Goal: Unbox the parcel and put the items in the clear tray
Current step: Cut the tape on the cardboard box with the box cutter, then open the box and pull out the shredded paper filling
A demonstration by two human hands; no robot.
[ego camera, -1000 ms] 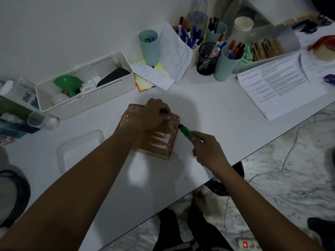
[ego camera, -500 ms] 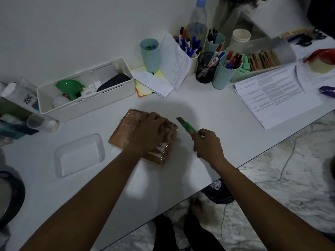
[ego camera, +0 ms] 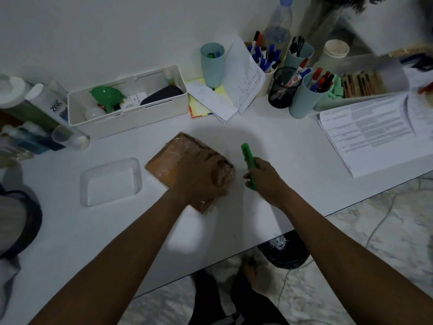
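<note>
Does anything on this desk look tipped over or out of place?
Yes: a clear tube-shaped container lies on its side near the left edge, beside the white box, while the other bottles and cups stand upright. The parcel sits askew to the table edge under the left hand.

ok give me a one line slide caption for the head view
Left hand presses the taped brown parcel flat while the right hand holds a green utility knife beside it; the clear tray waits empty.

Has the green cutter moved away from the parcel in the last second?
Yes. The green cutter in the right hand was touching the parcel's right edge; now it sits clear to the right, with white table showing between.
</note>
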